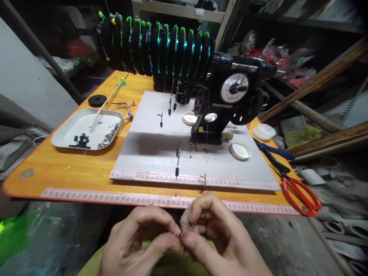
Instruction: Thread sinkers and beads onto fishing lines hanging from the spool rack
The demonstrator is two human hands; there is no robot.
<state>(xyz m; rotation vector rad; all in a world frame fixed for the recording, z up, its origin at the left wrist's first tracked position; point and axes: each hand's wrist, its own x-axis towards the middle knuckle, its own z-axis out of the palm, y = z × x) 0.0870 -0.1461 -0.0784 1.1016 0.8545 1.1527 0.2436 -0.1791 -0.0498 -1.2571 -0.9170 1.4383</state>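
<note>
Here at six o'clock, the left hand [122,241] and right hand [230,239] meet, both pinched on a tiny piece [178,234], too small to identify. Above, at twelve, a black tube [177,171] hangs strung, apparently done; loose black parts [81,142] at ten suggest more remains.

dim light, blurred stretched edges

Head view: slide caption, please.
Left hand and right hand meet around something too tiny to identify, at a yellow wooden table bearing a black geared machine and shallow white tray.
</note>
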